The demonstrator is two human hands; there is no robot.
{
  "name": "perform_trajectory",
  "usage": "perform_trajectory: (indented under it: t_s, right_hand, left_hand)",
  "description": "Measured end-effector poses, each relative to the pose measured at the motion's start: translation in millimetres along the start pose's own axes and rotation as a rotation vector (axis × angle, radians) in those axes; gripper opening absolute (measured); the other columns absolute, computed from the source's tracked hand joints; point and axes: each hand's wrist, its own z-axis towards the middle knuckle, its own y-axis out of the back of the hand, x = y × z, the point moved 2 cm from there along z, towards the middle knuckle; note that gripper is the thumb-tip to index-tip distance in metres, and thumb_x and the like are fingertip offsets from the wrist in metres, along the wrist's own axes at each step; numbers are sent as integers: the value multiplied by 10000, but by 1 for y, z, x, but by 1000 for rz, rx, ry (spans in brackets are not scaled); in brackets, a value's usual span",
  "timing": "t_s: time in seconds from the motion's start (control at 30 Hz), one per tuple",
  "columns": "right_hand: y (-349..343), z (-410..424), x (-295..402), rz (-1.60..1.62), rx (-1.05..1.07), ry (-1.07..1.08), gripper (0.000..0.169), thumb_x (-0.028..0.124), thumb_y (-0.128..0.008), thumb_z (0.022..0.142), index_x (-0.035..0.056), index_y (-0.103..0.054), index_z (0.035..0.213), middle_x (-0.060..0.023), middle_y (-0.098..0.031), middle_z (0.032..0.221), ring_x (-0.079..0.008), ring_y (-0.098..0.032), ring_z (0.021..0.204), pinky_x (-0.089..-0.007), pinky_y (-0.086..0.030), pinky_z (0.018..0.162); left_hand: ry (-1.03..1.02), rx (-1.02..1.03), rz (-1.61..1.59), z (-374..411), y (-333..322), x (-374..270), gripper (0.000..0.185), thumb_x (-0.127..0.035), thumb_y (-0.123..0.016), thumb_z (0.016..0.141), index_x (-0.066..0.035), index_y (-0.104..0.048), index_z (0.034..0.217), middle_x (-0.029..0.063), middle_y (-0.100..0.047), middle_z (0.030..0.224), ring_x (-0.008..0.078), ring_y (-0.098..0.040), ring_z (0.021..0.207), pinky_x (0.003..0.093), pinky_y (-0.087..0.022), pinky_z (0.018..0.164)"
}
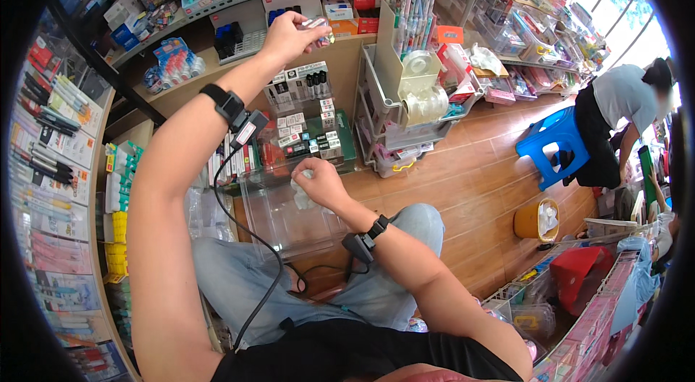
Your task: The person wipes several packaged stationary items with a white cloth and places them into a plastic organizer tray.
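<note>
My left hand is stretched out at shelf height, its fingers closed on a small pack. What the pack contains is too small to tell. Lower down, above my lap, my right hand pinches a crumpled white tissue. Beneath it is a clear plastic box between my knees. Just past that hand, small cartons stand in a group on a green box. Behind them is a display box of black markers.
Left stands a rack of pens. A white cart carries tape rolls and a holder of patterned pens. A person bends beside a blue stool. A yellow bin stands on the wooden floor. Cables hang from my wrists.
</note>
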Motion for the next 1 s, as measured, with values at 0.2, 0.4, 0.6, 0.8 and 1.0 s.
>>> perform_trajectory:
  t_s: [0.2, 0.4, 0.6, 0.8, 1.0]
  right_hand:
    - [2, 0, 3, 34, 43, -38, 175, 194, -736, 860, 23, -732, 897, -180, -710, 962, -377, -683, 881, -448, -546, 793]
    - [2, 7, -3, 61, 54, -58, 155, 176, -735, 855, 26, -728, 898, -177, -700, 964, -391, -680, 925, -459, -540, 822]
    - [2, 13, -4, 78, 79, -74, 135, 164, -733, 846, 38, -728, 895, -178, -691, 975, -400, -674, 944, -469, -533, 840]
    - [-2, 17, -10, 93, 76, -48, 128, 156, -728, 851, 35, -718, 893, -182, -679, 954, -404, -668, 941, -474, -528, 831]
    - [5, 18, -15, 93, 55, -32, 137, 161, -726, 869, 26, -711, 890, -183, -673, 949, -407, -664, 924, -474, -527, 816]
  left_hand:
    - [-112, -155, 143, 62, -22, 42, 715, -447, -893, 763, 73, -649, 1190, 174, -753, 1006, 192, -732, 786, 320, -584, 729]
    - [-177, -410, 144, 107, -20, 68, 762, -493, -891, 723, 72, -684, 1191, 209, -756, 1105, 294, -744, 1005, 376, -568, 888]
    - [-245, -449, 261, 137, -24, 80, 747, -468, -876, 761, 61, -664, 1244, 202, -728, 1141, 282, -716, 1004, 371, -560, 872]
    - [-304, -363, 442, 159, -53, 68, 796, -485, -850, 784, 74, -635, 1308, 229, -724, 1198, 318, -721, 1089, 377, -556, 943]
    - [-370, -395, 480, 169, -72, 62, 780, -498, -850, 775, 51, -656, 1295, 236, -728, 1173, 344, -717, 1049, 410, -550, 958]
